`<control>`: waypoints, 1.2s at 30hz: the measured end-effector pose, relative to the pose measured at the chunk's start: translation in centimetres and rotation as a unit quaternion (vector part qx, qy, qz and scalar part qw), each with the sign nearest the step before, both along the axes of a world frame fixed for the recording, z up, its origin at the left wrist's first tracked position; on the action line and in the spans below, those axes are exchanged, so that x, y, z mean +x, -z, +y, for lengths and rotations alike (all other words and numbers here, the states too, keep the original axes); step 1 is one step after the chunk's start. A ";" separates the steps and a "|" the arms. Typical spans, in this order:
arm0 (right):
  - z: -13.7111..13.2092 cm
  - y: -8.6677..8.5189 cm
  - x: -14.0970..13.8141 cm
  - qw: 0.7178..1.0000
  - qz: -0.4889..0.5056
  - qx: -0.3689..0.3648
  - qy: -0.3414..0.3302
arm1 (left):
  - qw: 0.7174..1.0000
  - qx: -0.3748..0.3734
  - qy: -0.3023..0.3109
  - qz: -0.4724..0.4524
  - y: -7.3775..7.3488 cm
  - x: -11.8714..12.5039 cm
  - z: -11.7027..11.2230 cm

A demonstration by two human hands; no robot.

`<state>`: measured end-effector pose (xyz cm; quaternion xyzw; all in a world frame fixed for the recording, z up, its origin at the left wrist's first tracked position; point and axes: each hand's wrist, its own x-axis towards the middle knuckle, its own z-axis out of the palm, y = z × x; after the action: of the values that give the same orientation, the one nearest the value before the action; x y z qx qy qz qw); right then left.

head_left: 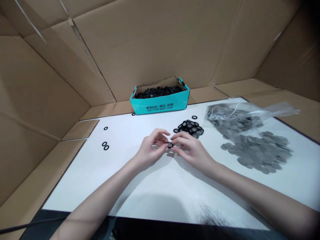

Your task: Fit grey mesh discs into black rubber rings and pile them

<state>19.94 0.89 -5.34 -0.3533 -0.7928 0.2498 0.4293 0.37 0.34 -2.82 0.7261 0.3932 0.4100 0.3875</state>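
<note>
Between both sets of fingertips, just above the white board (125,133), sits one black ring (170,144). Left hand (150,150) pinches it from the left, right hand (191,148) from the right; both are closed on it, spare fingers curled. The ring looks roughly flat and is equally close to either hand. Ring pile (190,128) lies just beyond the right hand, nearer it than the left. Grey discs (260,151) and their bag (232,115) lie further right, loose rings (105,146) well left, teal box (160,101) of rings at the back.
</note>
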 end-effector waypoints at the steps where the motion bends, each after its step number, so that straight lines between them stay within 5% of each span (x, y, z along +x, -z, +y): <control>1: 0.0 0.0 0.0 1.000 0.002 0.007 0.004 | 1.000 0.003 0.001 0.003 0.0 0.0 0.0; 17: -0.1 -1.3 0.4 0.999 -0.002 -0.050 -0.013 | 0.993 0.068 0.031 0.092 -0.5 -0.3 -0.2; 29: -0.2 -0.9 0.1 1.000 -0.003 -0.024 -0.006 | 0.982 0.099 0.053 0.154 -0.4 -0.1 -0.2; 36: 0.0 -0.9 0.5 1.000 -0.026 -0.013 0.007 | 0.990 0.068 0.050 0.114 -0.6 -0.6 -0.1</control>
<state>20.44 0.86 -4.46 -0.3705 -0.7978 0.2480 0.4058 -0.24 0.24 -2.27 0.8116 0.3692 0.3305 0.3094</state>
